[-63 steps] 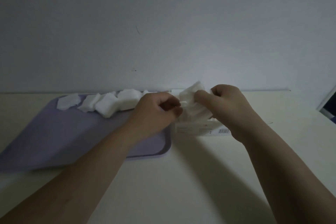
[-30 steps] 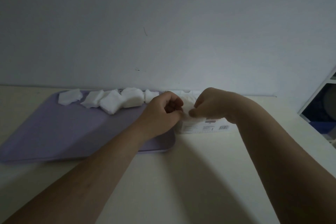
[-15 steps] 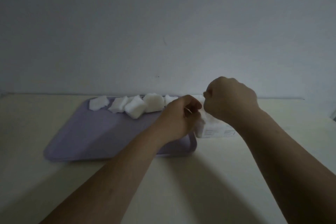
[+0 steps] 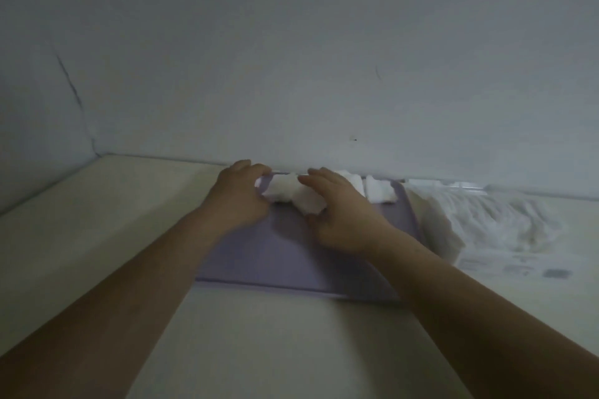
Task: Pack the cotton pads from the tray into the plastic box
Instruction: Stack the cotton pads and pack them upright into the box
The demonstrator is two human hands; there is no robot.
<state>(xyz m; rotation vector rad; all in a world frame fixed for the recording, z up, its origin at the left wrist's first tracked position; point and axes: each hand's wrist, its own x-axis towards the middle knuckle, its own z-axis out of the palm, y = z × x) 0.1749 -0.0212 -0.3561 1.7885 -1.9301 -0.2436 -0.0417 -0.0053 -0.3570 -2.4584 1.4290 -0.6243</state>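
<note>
At far edge of the one purple tray (image 4: 291, 262), 2 hands were in: L hand (image 4: 240, 197) curled round left end of the cotton pads (image 4: 288, 194), R hand (image 4: 343, 217) pinched same clump btwn thumb & fingers. Approx 3 white clumps on tray, blurred. One plastic box (image 4: 486, 230) sat just right of tray, pads inside; its label (image 4: 518, 267) was unreadable.

**White on lavender**

The cotton pads (image 4: 285, 194) I am working with are plain white, with no print. My tray (image 4: 291, 256) is a flat pale lavender. The plastic box (image 4: 505, 223) is clear and shows white inside. Its label (image 4: 518, 267) is white with blurred grey print and one small dark block. The table (image 4: 275, 350) is cream. The wall (image 4: 291, 42) is dull bluish grey, with a thin dark line at its left.
</note>
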